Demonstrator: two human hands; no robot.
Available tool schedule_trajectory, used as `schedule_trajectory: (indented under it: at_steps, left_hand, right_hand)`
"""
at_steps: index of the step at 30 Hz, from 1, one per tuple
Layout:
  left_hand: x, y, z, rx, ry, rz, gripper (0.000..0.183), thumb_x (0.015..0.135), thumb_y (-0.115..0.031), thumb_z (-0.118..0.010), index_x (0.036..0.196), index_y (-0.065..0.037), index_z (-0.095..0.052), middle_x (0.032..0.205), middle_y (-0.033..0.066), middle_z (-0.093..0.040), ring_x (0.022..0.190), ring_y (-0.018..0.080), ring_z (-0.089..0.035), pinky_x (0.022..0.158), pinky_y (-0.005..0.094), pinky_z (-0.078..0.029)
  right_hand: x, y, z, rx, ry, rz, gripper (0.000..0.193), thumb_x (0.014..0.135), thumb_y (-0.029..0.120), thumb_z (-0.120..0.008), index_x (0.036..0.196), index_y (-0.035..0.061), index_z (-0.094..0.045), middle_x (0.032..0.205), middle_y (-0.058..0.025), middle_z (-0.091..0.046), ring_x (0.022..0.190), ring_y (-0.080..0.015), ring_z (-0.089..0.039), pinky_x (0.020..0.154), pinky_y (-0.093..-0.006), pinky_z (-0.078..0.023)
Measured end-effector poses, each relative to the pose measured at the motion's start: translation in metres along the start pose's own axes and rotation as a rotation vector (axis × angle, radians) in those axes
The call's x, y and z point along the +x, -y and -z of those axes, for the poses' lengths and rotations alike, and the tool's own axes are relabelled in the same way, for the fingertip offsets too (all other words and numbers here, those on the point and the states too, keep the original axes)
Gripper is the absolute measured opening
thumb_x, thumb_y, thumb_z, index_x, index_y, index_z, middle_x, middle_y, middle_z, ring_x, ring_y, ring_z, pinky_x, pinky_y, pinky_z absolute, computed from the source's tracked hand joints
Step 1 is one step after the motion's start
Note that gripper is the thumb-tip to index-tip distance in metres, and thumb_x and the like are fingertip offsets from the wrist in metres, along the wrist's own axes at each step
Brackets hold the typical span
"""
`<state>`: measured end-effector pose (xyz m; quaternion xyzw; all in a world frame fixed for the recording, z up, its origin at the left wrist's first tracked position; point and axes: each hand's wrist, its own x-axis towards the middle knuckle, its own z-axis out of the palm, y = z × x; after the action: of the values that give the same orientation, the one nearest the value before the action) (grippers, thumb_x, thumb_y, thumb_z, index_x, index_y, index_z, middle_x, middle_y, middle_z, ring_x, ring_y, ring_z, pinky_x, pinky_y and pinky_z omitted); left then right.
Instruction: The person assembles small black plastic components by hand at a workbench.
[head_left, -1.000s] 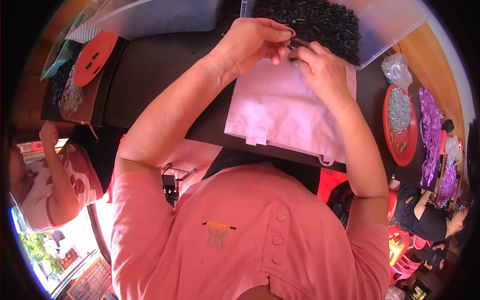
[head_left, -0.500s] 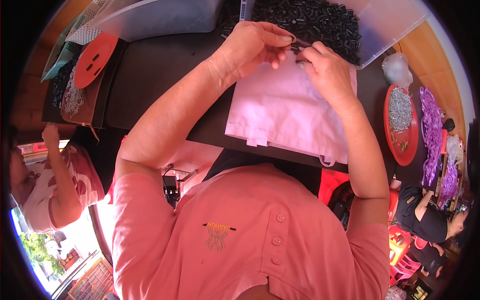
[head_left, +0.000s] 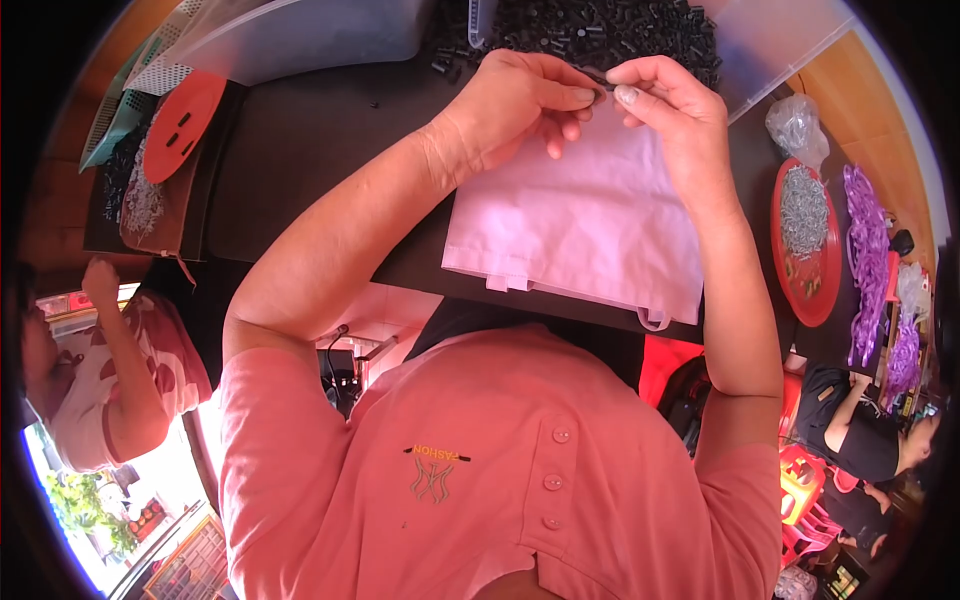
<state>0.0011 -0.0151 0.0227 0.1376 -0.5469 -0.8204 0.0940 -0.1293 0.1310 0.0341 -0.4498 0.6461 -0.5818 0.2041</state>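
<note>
My left hand and my right hand meet above the far end of a pale pink cloth on the dark table. Left thumb and forefinger pinch a small black piece, mostly covered by the fingertips. The right thumb and forefinger close on its other end, so whether it is one piece or two joined cannot be made out. Just beyond both hands lies a heap of small black cylindrical parts.
A clear plastic bin stands far left, near a red plate with a few black pieces. On the right are a red tray of small silvery parts, a clear plastic bag and purple ribbons. Other people sit at both sides.
My right hand has turned and risen slightly, its thumb and forefinger now at the small black piece. My left hand has shifted a little right and nearer.
</note>
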Motion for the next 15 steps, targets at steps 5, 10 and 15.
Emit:
schedule_trajectory:
  at_steps: [5, 10, 15]
  left_hand:
    - [0.000, 0.002, -0.002, 0.026, -0.014, -0.040, 0.016, 0.084, 0.002, -0.065, 0.098, 0.010, -0.063, 0.079, 0.0143, -0.065, 0.060, 0.0176, -0.062, 0.048, 0.0293, -0.053]
    - [-0.003, 0.001, -0.002, 0.058, 0.010, -0.022, 0.017, 0.086, -0.002, -0.064, 0.101, 0.007, -0.063, 0.086, 0.0131, -0.066, 0.067, 0.0170, -0.063, 0.053, 0.0278, -0.052]
    - [-0.004, 0.001, -0.003, 0.045, 0.016, -0.019, 0.017, 0.086, -0.002, -0.064, 0.101, 0.007, -0.063, 0.086, 0.0132, -0.066, 0.068, 0.0173, -0.064, 0.053, 0.0280, -0.052]
  right_hand:
    - [-0.002, 0.000, -0.004, -0.079, -0.005, 0.029, 0.014, 0.086, 0.004, -0.061, 0.099, 0.0025, -0.067, 0.084, -0.0007, -0.064, 0.076, -0.0073, -0.056, 0.068, -0.0223, -0.046]
    - [-0.003, 0.003, -0.003, -0.175, 0.013, 0.121, 0.012, 0.085, 0.000, -0.060, 0.096, 0.0002, -0.065, 0.084, -0.0020, -0.064, 0.076, -0.0089, -0.057, 0.068, -0.0237, -0.046]
    - [-0.005, 0.010, -0.003, -0.347, 0.031, 0.274, 0.010, 0.084, -0.003, -0.058, 0.093, -0.0020, -0.063, 0.084, -0.0046, -0.062, 0.075, -0.0113, -0.058, 0.068, -0.0247, -0.046]
